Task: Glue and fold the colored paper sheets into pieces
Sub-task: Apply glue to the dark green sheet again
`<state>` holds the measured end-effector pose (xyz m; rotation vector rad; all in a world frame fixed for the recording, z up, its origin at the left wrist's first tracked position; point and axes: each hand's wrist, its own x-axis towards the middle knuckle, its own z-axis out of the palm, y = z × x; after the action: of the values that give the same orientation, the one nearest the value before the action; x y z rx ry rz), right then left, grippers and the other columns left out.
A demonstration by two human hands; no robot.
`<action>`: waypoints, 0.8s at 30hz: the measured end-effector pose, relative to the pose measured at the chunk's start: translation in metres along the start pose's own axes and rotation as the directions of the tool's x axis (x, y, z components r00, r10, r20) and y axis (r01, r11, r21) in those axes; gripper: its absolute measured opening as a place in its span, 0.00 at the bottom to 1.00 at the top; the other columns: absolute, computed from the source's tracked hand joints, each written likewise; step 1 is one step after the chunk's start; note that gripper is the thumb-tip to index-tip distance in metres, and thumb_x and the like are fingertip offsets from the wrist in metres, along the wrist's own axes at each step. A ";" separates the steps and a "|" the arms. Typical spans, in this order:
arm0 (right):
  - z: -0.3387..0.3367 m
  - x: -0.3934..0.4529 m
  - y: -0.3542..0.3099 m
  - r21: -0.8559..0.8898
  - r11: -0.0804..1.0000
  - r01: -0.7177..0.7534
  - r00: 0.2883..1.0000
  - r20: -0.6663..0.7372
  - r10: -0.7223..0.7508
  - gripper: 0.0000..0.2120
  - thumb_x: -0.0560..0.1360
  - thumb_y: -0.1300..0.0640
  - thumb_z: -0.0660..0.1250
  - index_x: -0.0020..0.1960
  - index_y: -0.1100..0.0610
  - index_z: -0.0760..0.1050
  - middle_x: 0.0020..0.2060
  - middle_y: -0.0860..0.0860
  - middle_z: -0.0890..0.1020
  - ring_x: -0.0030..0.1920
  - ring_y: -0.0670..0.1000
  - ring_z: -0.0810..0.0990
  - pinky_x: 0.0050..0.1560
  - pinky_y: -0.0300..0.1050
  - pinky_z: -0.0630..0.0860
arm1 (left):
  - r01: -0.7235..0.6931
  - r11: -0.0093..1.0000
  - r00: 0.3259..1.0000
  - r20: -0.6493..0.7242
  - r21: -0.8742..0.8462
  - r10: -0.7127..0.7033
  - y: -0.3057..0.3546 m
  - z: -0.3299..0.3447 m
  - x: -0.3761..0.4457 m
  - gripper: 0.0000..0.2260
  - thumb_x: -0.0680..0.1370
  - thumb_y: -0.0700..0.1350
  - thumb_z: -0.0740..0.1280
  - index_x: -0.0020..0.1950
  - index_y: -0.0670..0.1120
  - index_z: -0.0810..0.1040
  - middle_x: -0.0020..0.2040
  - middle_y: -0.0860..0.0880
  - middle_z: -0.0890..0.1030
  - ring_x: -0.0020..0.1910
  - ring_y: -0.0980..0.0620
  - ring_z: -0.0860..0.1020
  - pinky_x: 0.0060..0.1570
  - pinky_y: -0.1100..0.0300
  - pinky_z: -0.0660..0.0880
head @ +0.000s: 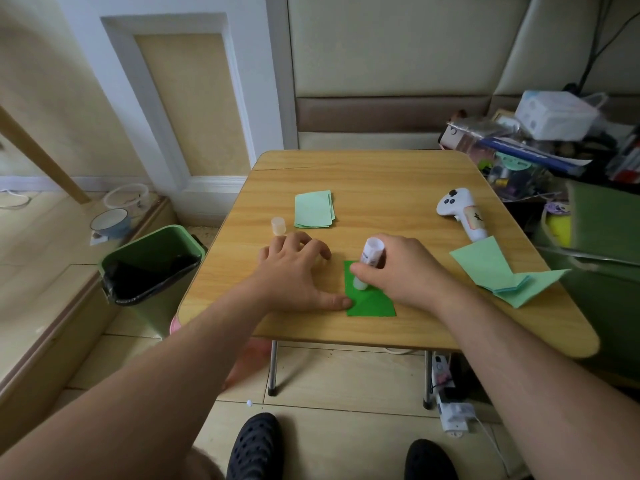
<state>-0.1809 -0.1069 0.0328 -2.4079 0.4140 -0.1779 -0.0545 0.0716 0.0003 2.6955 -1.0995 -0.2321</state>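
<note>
My shoes (254, 445) show at the bottom, on the tiled floor nearer me than the table (381, 174), which I'll place everything against. Off the table's left edge stands a green bin (152, 271) with a black liner. On the table's left part the glue cap (278, 226) stands upright, with a stack of pale green sheets (313, 209) just beside it to the right. My left hand (294, 271) lies spread on the tabletop, holding nothing, its thumb tip pressing the left edge of the dark green sheet (372, 303) near the table's front edge. My right hand (405, 268) is wrapped round the glue stick (369, 265), whose tip meets the sheet. Further right lie folded pale green pieces (502, 275), and behind them a white controller (460, 211).

To glue well, I judge the thumb should keep the sheet pinned while I draw the stick in short, light strokes away from it, staying inside the paper's edges so the table stays clean and the flap grips evenly when folded.
</note>
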 end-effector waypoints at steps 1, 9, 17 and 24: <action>-0.005 -0.001 0.002 -0.014 1.000 -0.010 1.000 -0.003 0.010 0.10 0.75 0.46 0.73 0.42 0.50 0.78 0.37 0.47 0.82 0.38 0.48 0.78 0.37 0.45 0.72 | -0.001 1.000 1.000 0.007 -0.002 0.001 0.000 -0.001 0.000 0.42 0.57 0.84 0.64 0.66 0.66 0.65 0.73 0.53 0.62 0.75 0.45 0.57 0.74 0.45 0.56; -0.021 -0.004 0.013 -0.129 0.991 -0.043 0.997 -0.068 0.035 0.10 0.73 0.49 0.70 0.39 0.54 0.75 0.35 0.50 0.81 0.39 0.54 0.79 0.38 0.51 0.75 | 0.007 1.000 1.000 0.014 -0.013 -0.007 0.000 -0.001 0.000 0.43 0.56 0.85 0.62 0.65 0.67 0.65 0.74 0.54 0.61 0.76 0.45 0.57 0.74 0.44 0.55; 0.002 -0.004 -0.006 0.041 0.998 0.044 0.999 -0.013 -0.043 0.13 0.76 0.41 0.74 0.44 0.50 0.79 0.36 0.47 0.82 0.36 0.45 0.77 0.36 0.43 0.71 | 0.001 1.000 1.000 0.000 0.002 -0.001 0.000 0.000 0.001 0.42 0.57 0.84 0.64 0.66 0.66 0.66 0.75 0.53 0.61 0.76 0.45 0.56 0.74 0.44 0.56; -0.013 -0.006 -0.001 -0.086 0.996 0.002 0.999 0.047 0.002 0.08 0.75 0.48 0.72 0.43 0.52 0.78 0.36 0.48 0.82 0.37 0.48 0.77 0.36 0.44 0.71 | 0.009 1.000 1.000 0.005 -0.025 -0.009 0.000 0.000 0.001 0.41 0.56 0.83 0.65 0.65 0.67 0.65 0.74 0.54 0.61 0.75 0.45 0.56 0.74 0.45 0.55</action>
<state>-0.1894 -0.1120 0.0436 -2.4912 0.4080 -0.1053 -0.0533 0.0709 -0.0002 2.6804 -1.0785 -0.2524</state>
